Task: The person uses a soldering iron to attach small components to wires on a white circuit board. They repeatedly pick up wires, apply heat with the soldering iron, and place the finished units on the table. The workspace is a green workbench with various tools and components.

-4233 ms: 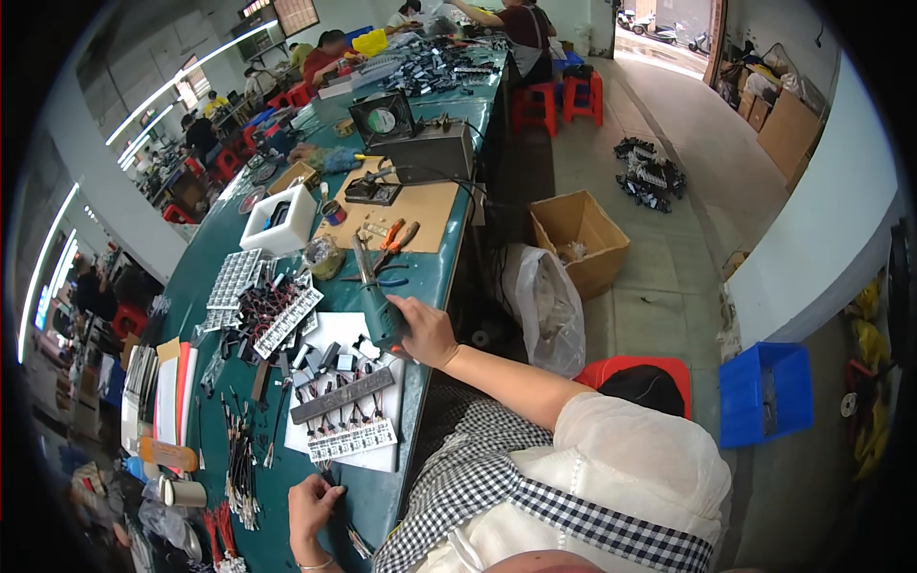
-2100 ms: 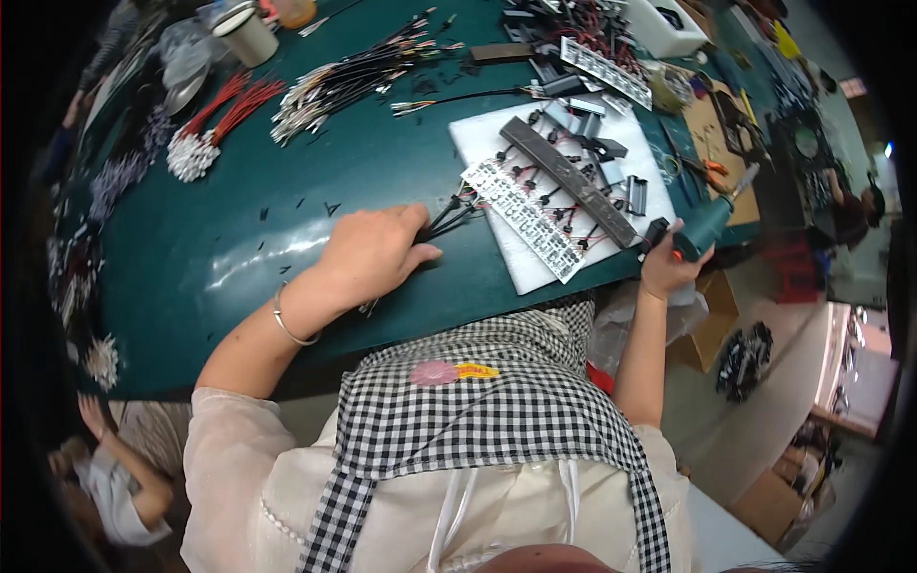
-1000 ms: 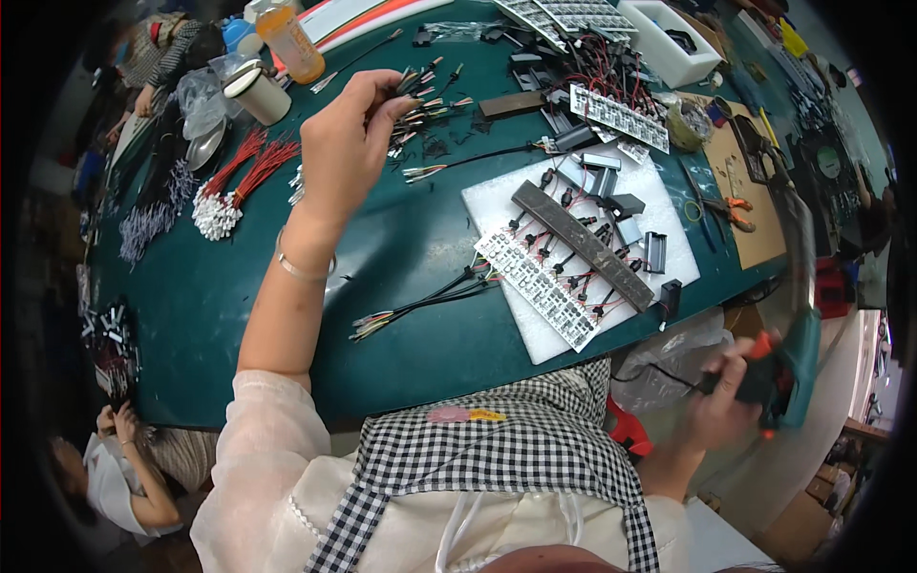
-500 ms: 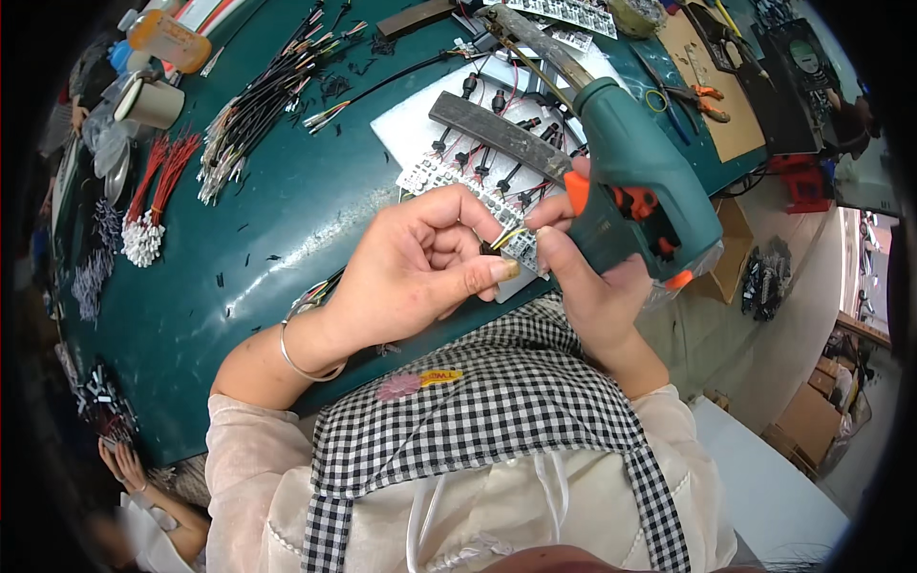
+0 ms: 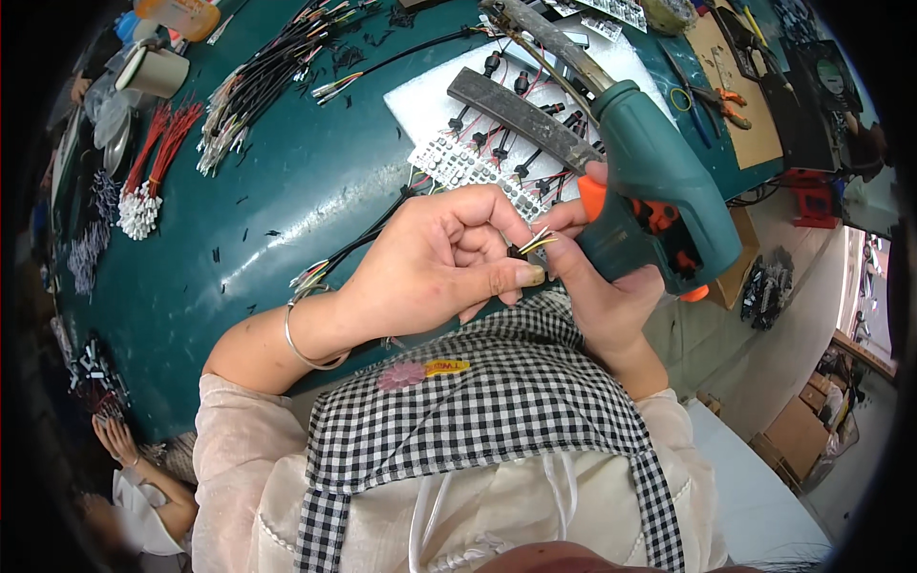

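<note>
My left hand (image 5: 435, 253) pinches a black cable end between thumb and fingers. Thin yellow, white and dark wires (image 5: 540, 242) fan out from it. The thumb and forefinger of my right hand (image 5: 607, 291) meet at the wire tips. A green soldering gun (image 5: 650, 162) with an orange trigger rests in the same right hand, a fingertip showing beyond the trigger; the rest of that grip is hidden behind the gun. Just past my hands, a white circuit board panel (image 5: 468, 162) has black cables with red and black leads along it.
A dark metal bar (image 5: 521, 115) lies across the cables on a white foam sheet (image 5: 406, 100). Bundled black cables (image 5: 258, 86) and red wires with white connectors (image 5: 143, 205) lie leftward. Orange-handled pliers (image 5: 731, 107) are at far right. Another person's hand (image 5: 117, 439) is at lower left.
The view has shifted slightly, so the bench things sit a little differently. Both hands stay together, and the wire ends now show more plainly between them.
</note>
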A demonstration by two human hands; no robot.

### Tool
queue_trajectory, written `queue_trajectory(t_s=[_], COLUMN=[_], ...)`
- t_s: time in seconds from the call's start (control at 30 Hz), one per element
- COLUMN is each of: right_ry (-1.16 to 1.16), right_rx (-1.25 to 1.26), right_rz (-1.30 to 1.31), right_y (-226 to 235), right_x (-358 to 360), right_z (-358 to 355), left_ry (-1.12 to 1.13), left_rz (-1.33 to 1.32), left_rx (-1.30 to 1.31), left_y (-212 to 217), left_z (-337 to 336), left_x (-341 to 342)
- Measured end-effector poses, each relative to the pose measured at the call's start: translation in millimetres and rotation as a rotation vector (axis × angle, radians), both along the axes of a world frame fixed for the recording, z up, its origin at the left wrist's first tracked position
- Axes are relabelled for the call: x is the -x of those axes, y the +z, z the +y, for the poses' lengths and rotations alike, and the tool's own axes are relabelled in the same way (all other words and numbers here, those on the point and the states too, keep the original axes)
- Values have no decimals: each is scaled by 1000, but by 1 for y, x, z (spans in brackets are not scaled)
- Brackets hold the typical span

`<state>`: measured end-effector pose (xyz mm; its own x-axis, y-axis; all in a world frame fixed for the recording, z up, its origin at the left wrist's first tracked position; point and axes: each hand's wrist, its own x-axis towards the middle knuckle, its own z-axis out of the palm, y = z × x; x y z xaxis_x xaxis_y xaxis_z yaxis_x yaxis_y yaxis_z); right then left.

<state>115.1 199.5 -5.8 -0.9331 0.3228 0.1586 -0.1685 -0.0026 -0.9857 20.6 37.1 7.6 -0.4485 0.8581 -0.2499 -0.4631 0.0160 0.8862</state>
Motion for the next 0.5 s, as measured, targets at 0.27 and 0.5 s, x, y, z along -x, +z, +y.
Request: queue_trajectory(t_s=[0.27, 0.5], right_ry=[4, 37], right_rx=[22, -39], right_rz=[9, 46], right_y=[-3, -6], right_x=[0, 0], right_z=[3, 7], left_ry=[18, 128], left_rz=[11, 109], left_rx=[8, -15], left_y=[-1, -3], left_z=[2, 2], left_x=[0, -6])
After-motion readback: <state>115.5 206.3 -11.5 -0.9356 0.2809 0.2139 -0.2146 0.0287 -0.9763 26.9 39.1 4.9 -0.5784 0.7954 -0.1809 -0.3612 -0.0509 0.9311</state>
